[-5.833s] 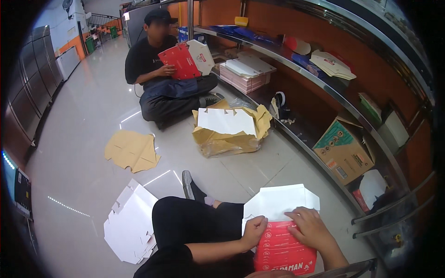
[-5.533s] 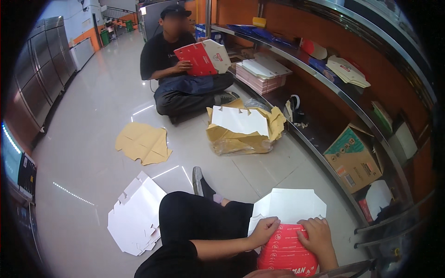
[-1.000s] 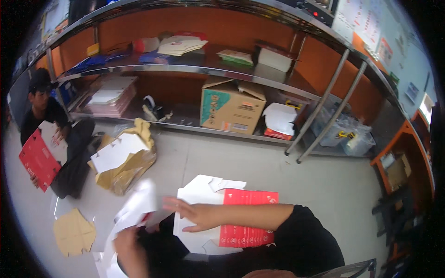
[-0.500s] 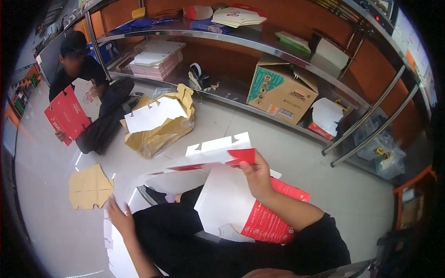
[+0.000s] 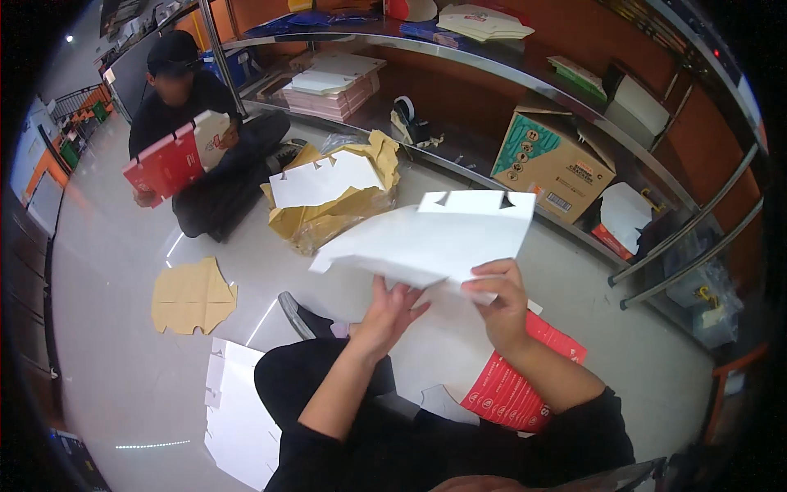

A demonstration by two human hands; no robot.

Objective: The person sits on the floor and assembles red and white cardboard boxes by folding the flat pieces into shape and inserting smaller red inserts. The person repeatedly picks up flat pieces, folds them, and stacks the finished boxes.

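A large white flat carton blank [image 5: 418, 242] with slotted tabs is raised in front of me, tilted, its white face showing. My right hand [image 5: 504, 307] pinches its near right edge between thumb and fingers. My left hand [image 5: 392, 318] is under its near edge, fingers apart, fingertips at or just below the board; whether they bear on it is partly hidden. Below my right forearm, a red-and-white printed carton piece [image 5: 525, 373] lies by my lap. More white carton blanks [image 5: 238, 410] lie on the floor at my left.
A brown cardboard piece [image 5: 194, 297] lies on the floor to the left. Beyond it a seated person [image 5: 176, 123] holds a red-and-white carton blank [image 5: 176, 160]. Torn brown wrapping [image 5: 381, 164] holds white blanks. A metal shelf [image 5: 459, 61] with a tape dispenser [image 5: 407, 121] and a brown box [image 5: 549, 160] stands behind.
The carton blank has turned from nearly edge-on to showing its broad white face. My left hand has moved from the floor blanks at left up to its near edge. The view has shifted left.
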